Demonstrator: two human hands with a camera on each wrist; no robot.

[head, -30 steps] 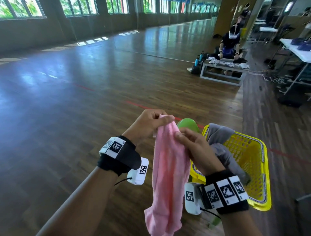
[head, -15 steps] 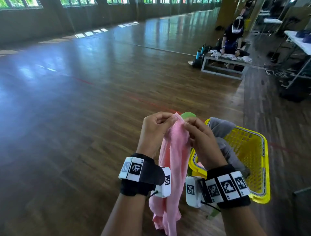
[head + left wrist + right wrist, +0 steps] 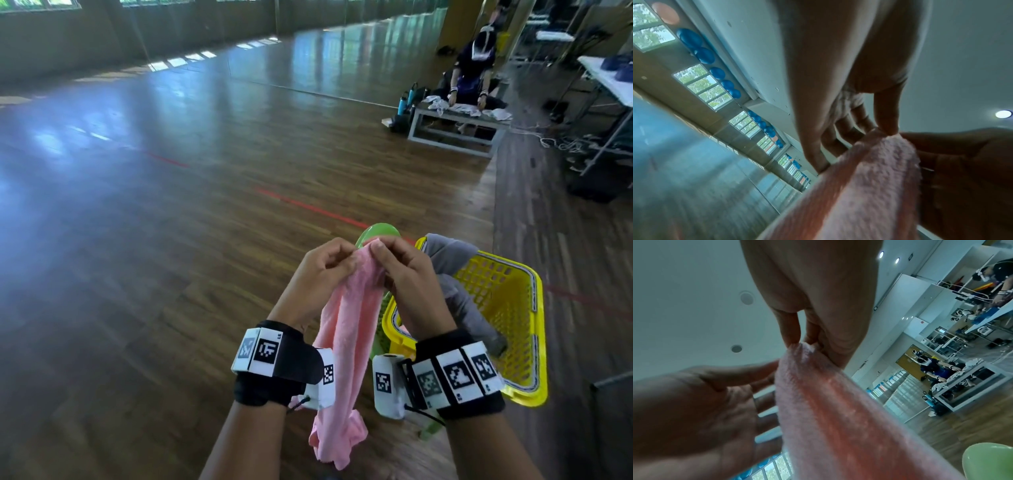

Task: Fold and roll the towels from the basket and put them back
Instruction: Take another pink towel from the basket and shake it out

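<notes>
The pink towel (image 3: 346, 329) now hangs in a narrow lengthwise fold beside the yellow basket (image 3: 534, 346), its top corners brought together since a second ago, left hand (image 3: 318, 274) and right hand (image 3: 407, 277) each in a pinching grip there, so rolling looks next.

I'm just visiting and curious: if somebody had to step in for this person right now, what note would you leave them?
Left hand: pinches the top edge of the pink towel.
Right hand: pinches the same edge, right beside the left.
Towel hangs in the air, unrolled, next to the yellow basket.
A grey towel lies draped over the basket's rim, loose.
Done: pink towel is out of the basket.
Left: fold and roll it, put it back, then do the grey one.
</notes>
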